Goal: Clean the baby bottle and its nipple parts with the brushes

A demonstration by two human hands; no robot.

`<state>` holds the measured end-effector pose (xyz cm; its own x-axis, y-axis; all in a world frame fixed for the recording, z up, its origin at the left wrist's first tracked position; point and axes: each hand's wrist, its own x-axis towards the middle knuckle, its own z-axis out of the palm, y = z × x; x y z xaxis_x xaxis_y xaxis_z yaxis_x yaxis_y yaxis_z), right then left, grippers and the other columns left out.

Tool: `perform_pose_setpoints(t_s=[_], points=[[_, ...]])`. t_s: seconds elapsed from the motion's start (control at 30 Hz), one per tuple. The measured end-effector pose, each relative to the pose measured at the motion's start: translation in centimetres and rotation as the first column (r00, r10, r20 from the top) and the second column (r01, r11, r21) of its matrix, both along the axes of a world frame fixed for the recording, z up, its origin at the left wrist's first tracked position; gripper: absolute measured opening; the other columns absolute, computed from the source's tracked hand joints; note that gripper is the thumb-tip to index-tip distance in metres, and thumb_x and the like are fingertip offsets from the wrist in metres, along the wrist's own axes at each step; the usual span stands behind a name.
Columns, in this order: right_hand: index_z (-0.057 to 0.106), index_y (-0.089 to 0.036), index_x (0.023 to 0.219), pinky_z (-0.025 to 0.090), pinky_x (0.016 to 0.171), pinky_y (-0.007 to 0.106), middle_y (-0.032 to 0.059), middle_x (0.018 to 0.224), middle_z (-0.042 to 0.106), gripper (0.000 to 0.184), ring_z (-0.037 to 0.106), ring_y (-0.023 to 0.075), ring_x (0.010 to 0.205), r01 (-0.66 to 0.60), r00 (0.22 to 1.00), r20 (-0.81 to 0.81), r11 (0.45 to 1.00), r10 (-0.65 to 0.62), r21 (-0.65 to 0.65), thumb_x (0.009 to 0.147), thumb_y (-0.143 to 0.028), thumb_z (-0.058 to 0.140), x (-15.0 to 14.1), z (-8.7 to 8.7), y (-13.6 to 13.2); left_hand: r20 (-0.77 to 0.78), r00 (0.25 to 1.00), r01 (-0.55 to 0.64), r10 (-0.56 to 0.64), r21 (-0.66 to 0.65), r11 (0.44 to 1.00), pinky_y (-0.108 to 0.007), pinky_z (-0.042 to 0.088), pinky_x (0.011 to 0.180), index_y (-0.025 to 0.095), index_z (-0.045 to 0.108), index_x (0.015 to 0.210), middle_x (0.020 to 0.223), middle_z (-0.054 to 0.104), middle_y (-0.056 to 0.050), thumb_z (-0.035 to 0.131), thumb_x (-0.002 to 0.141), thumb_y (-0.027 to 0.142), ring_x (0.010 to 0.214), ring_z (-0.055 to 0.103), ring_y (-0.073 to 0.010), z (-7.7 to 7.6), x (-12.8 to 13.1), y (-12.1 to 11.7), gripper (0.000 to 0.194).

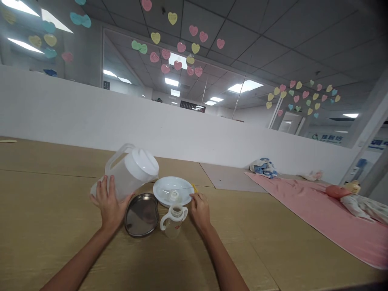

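My left hand (109, 206) is wrapped round the lower body of a translucent white plastic pitcher (121, 178). The pitcher tilts to the right, its lidded top near a white bowl (159, 191). In the bowl lies a small white ring-shaped piece (173, 195), and a thin line crosses above it towards a small yellow piece (195, 188) at the right rim. My right hand (200, 208) has its fingers closed on the bowl's right rim. Just in front of the bowl stands an uncapped baby bottle (173, 224) with two white handles. A metal kidney dish (141, 218) sits beside it, below the pitcher.
These things stand on a tan tabletop (236, 250) against a low white wall (188, 133). At the right lies a pink cloth (315, 214) with a doll-like figure (339, 191) and white fabric on it. A blue and white cloth (263, 167) is bunched by the wall.
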<state>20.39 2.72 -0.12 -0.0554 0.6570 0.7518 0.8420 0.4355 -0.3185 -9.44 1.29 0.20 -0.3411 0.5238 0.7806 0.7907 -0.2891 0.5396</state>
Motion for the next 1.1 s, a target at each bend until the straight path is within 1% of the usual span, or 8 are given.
perform_pose_setpoints(t_s=[0.07,0.1,0.17,0.27,0.37,0.6,0.97,1.1], points=[[0.066,-0.014,0.092,0.041,0.081,0.034,0.0092,0.089,0.064,0.029,0.054,0.0215,0.087,0.001,1.000,0.005,1.000,-0.001,-0.005,0.081,-0.009,0.039,0.1,-0.1,0.0,-0.069,0.993,-0.093,0.096,0.047,0.995,-0.056,-0.003,0.107,0.017,0.021,0.141,0.148,0.019,-0.016,0.047,0.085,0.044,0.137,0.009,-0.0339,0.2,0.4,-0.3,0.068],[0.066,-0.014,0.092,0.040,0.081,0.033,0.0089,0.089,0.064,0.029,0.054,0.0213,0.087,0.003,1.000,0.008,1.000,-0.003,-0.008,0.080,-0.009,0.040,0.1,-0.1,0.0,-0.108,0.986,-0.122,0.129,0.073,0.990,-0.055,-0.002,0.107,0.018,0.025,0.140,0.147,0.024,-0.016,0.047,0.085,0.043,0.137,0.012,-0.0333,0.2,0.5,-0.3,0.064],[0.066,-0.015,0.091,0.040,0.081,0.032,0.0081,0.088,0.064,0.028,0.055,0.0207,0.087,0.012,1.000,0.011,1.000,-0.012,-0.015,0.080,-0.008,0.041,0.0,-0.1,0.0,-0.169,0.974,-0.134,0.152,0.114,0.984,-0.056,-0.003,0.107,0.020,0.029,0.139,0.146,0.027,-0.016,0.047,0.086,0.041,0.137,0.014,-0.0329,-0.1,0.5,-0.2,0.060],[0.066,-0.015,0.091,0.039,0.080,0.031,0.0074,0.088,0.064,0.027,0.055,0.0203,0.086,0.023,1.000,0.017,0.999,-0.023,-0.031,0.080,-0.008,0.043,0.0,0.0,-0.1,-0.220,0.961,-0.136,0.169,0.155,0.978,-0.057,-0.004,0.106,0.023,0.029,0.140,0.145,0.029,-0.015,0.048,0.087,0.038,0.137,0.015,-0.0325,-0.7,0.3,0.2,0.058],[0.066,-0.015,0.091,0.039,0.081,0.031,0.0073,0.088,0.065,0.026,0.055,0.0203,0.087,0.027,0.999,0.019,0.999,-0.026,-0.043,0.080,-0.009,0.043,-0.1,0.0,-0.1,-0.246,0.954,-0.135,0.173,0.165,0.977,-0.057,-0.003,0.106,0.026,0.028,0.140,0.146,0.029,-0.014,0.049,0.087,0.036,0.137,0.016,-0.0322,-1.0,0.0,0.4,0.058],[0.066,-0.016,0.090,0.039,0.081,0.030,0.0067,0.088,0.064,0.027,0.055,0.0199,0.087,0.020,1.000,0.022,0.998,-0.019,-0.053,0.080,-0.007,0.042,0.0,0.0,-0.2,-0.263,0.946,-0.146,0.188,0.172,0.974,-0.058,-0.002,0.106,0.027,0.026,0.140,0.146,0.030,-0.014,0.049,0.087,0.035,0.136,0.017,-0.0320,-0.9,0.0,0.4,0.059],[0.066,-0.016,0.087,0.039,0.081,0.031,0.0067,0.087,0.065,0.027,0.055,0.0203,0.086,0.003,1.000,0.007,1.000,-0.003,-0.023,0.079,-0.007,0.042,0.0,-0.1,0.0,-0.319,0.922,-0.154,0.220,0.219,0.963,-0.059,0.001,0.106,0.029,0.026,0.140,0.144,0.034,-0.013,0.053,0.085,0.032,0.136,0.020,-0.0320,-1.0,-0.2,0.5,0.061],[0.066,-0.015,0.086,0.039,0.080,0.032,0.0069,0.086,0.065,0.027,0.055,0.0202,0.084,-0.005,1.000,0.002,1.000,0.005,-0.014,0.078,-0.006,0.042,0.1,-0.2,0.0,-0.309,0.927,-0.155,0.215,0.207,0.966,-0.059,0.001,0.106,0.030,0.027,0.140,0.144,0.033,-0.013,0.053,0.085,0.031,0.136,0.020,-0.0319,-1.0,-0.1,0.5,0.060]])
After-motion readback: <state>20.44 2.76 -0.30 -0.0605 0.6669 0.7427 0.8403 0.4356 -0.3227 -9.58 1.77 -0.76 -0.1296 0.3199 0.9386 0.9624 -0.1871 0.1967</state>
